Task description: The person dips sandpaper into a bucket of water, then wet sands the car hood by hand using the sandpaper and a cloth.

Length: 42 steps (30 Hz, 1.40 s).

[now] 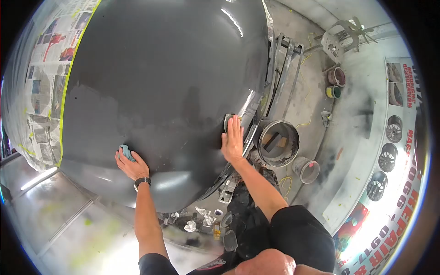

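A dark grey car hood [160, 68] fills the middle of the head view, with a wet sheen on part of its surface. My left hand [132, 166], with a black watch at the wrist, rests on the hood's lower left and grips a blue-green cloth or pad [126, 152]. Near the hood's right edge lies my right hand [233, 141], its fingers stretched forward and pressing a greenish-grey sheet [227, 123] against the surface. Only the edge of that sheet shows beside the fingers.
Newspaper masking [48, 87] edged with yellow tape borders the hood's left. At right on the floor stand a large bucket [294, 156] with a dark block inside, a smaller tub [306, 170] and paint cans [333, 92]. A metal stand [289, 52] is beside the hood.
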Available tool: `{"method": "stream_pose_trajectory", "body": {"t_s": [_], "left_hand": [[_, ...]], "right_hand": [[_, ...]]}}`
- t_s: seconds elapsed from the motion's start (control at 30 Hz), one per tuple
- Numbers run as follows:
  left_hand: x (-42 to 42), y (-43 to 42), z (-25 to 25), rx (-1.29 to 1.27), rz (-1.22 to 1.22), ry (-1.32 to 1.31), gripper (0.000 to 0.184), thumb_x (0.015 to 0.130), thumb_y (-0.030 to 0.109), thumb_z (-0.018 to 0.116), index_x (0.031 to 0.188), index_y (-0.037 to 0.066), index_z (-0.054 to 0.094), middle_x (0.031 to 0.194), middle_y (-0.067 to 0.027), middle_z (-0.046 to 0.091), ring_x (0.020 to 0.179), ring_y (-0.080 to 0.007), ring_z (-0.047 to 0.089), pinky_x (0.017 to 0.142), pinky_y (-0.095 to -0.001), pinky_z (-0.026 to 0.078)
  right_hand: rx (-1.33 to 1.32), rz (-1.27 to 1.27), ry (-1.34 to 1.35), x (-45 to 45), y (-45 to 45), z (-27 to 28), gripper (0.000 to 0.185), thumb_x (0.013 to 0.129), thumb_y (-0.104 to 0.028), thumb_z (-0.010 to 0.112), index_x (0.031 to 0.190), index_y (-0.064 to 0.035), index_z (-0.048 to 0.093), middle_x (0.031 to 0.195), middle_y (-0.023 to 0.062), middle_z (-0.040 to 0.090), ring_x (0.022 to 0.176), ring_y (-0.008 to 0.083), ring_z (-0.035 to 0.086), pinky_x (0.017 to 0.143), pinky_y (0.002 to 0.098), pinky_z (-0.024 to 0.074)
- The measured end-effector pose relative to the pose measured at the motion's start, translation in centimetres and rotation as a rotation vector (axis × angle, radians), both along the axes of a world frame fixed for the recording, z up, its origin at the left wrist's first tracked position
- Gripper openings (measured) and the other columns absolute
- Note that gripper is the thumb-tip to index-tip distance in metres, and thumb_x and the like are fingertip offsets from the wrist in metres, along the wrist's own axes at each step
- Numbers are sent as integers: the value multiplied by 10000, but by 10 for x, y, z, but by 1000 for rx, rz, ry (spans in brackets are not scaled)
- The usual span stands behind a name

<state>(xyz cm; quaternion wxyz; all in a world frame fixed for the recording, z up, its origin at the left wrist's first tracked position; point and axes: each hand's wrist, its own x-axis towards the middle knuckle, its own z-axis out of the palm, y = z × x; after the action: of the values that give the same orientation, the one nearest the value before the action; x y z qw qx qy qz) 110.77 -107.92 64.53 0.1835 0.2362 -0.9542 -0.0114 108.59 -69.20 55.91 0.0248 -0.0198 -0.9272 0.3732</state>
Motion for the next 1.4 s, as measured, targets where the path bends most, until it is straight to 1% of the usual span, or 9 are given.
{"method": "stream_pose_trajectory", "body": {"t_s": [0.2,0.37,0.57,0.77,0.9,1.07,1.17,1.3,1.4], "left_hand": [[4,-3,2,6,-49,18,546,1030,282,622,1524,77,509,1571,-242,490,1454,-448,444,1162,-580,421],[3,1,2,22,3,7,537,1034,282,615,1517,68,516,1568,-245,493,1456,-455,442,1168,-581,413],[12,-4,3,25,-10,-24,544,1033,293,615,1522,78,508,1587,-242,473,1470,-458,428,1176,-582,403],[5,1,2,31,0,-17,550,1030,298,618,1517,68,511,1580,-245,472,1451,-463,441,1164,-582,409],[5,-4,1,33,-39,11,551,1030,293,615,1528,86,500,1581,-245,467,1450,-463,439,1154,-586,414],[3,-1,3,35,-8,11,536,1027,291,620,1508,77,522,1577,-243,474,1447,-467,442,1162,-593,412],[2,1,3,25,-6,7,534,1026,292,623,1503,73,528,1571,-243,483,1447,-468,445,1169,-595,411],[5,-1,2,23,-30,21,541,1024,292,628,1512,86,520,1570,-244,488,1453,-466,444,1173,-595,410],[4,3,4,34,3,12,551,1025,292,630,1521,84,512,1568,-243,486,1456,-465,441,1177,-591,407]], "right_hand": [[-121,-484,105,-106,37,-29,584,1135,-160,473,1677,-20,305,1748,256,268,1625,437,244,1275,651,214],[-39,-103,-151,34,-24,-5,687,1089,-176,499,1698,-15,227,1775,264,166,1656,436,136,1288,676,150],[-152,-466,48,-104,34,-24,603,1130,-208,488,1684,-47,312,1760,254,235,1631,445,219,1286,640,198],[26,30,-64,18,-5,4,694,1072,-142,554,1689,-26,257,1766,249,220,1648,411,192,1287,652,187],[-318,-475,124,-101,65,-48,648,1082,-146,559,1661,10,313,1748,238,282,1623,419,258,1287,627,220],[13,-137,23,-8,-12,-6,835,1018,-188,664,1679,35,205,1730,348,204,1622,513,173,1283,647,200],[1,125,-144,15,-13,18,774,1071,-205,586,1698,1,182,1771,286,138,1647,475,99,1292,665,145],[-281,-540,-77,-118,57,-29,706,1143,-298,475,1680,57,186,1765,294,141,1637,458,146,1328,563,142],[-60,-350,92,-67,28,-36,707,1148,-314,429,1690,56,165,1760,307,151,1633,474,157,1303,598,182]]}}
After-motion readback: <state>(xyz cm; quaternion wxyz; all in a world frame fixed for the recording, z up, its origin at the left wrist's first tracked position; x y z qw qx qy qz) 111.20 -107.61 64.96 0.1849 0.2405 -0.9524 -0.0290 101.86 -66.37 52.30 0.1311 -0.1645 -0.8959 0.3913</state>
